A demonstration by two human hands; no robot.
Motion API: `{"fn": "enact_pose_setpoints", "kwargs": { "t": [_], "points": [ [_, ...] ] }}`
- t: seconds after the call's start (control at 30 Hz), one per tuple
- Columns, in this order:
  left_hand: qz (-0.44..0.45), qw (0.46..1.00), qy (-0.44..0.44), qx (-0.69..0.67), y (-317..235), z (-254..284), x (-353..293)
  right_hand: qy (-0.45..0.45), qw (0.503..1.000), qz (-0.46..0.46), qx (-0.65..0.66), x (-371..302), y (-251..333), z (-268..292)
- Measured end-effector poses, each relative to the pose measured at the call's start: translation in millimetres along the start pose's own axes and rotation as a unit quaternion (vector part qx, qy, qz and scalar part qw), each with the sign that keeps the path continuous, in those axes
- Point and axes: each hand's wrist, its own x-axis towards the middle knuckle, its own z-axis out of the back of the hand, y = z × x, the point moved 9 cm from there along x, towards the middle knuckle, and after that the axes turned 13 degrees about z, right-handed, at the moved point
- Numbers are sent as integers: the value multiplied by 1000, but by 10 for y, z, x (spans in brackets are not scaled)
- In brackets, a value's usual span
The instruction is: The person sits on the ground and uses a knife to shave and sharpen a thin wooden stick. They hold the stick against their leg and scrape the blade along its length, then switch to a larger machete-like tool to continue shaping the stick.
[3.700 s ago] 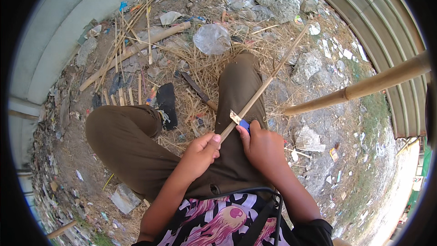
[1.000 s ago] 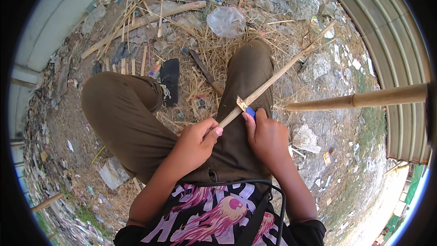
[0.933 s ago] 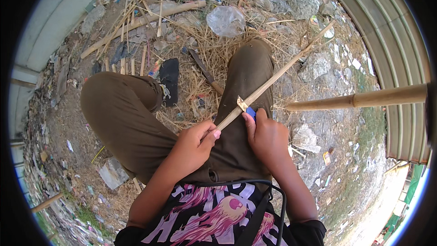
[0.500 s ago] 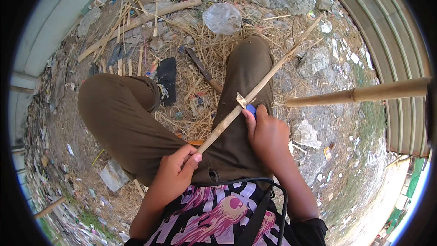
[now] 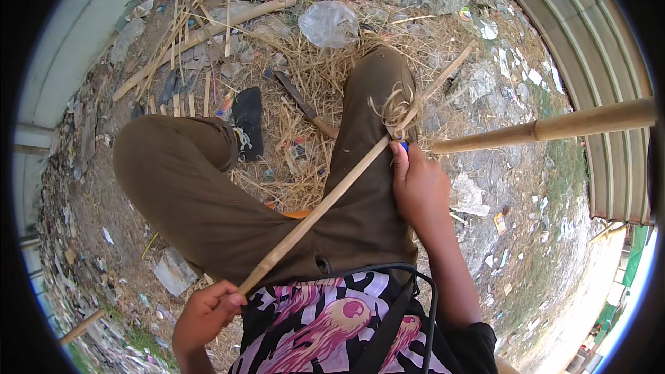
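Observation:
A long, pale bamboo strip point(image 5: 320, 209) runs aslant across my lap and right thigh. Its near end is pinched between the thumb and fingers of my left hand point(image 5: 203, 313), by my left hip. My right hand point(image 5: 424, 183) is closed around a small knife with a blue handle point(image 5: 404, 145), mostly hidden in the fist. The knife's blade meets the strip above my right thigh. Thin curled shavings point(image 5: 397, 106) bunch up just beyond the blade, and the strip's far part sticks out past my right knee.
Between my legs, a long-bladed knife with a wooden handle point(image 5: 299, 100) lies on straw. Several bamboo strips and a thick bamboo piece point(image 5: 208, 33) lie at the far left. A bamboo pole point(image 5: 540, 131) juts in from the right, near corrugated sheeting point(image 5: 589, 48). Rocks and litter cover the ground.
My left hand has drawn the strip down and left toward my hip. My right hand has shifted slightly right and up. Curled shavings have gathered at the blade.

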Motion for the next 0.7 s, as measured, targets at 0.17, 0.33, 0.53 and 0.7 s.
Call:
{"fn": "enact_pose_setpoints", "kwargs": {
  "t": [0.17,0.33,0.53,0.7],
  "points": [
    [-17,1000,0,12,-47,151,-26,-4,1000,-8,-9,12,-94,-21],
    [-81,995,-28,58,-520,-180,232,19,999,34,20,18,11,4],
    [-290,926,-145,192,-1532,-780,443,36,997,61,28,55,108,12],
    [-407,864,-211,209,-1907,-1051,673,40,997,61,36,87,152,3]
  ]
}}
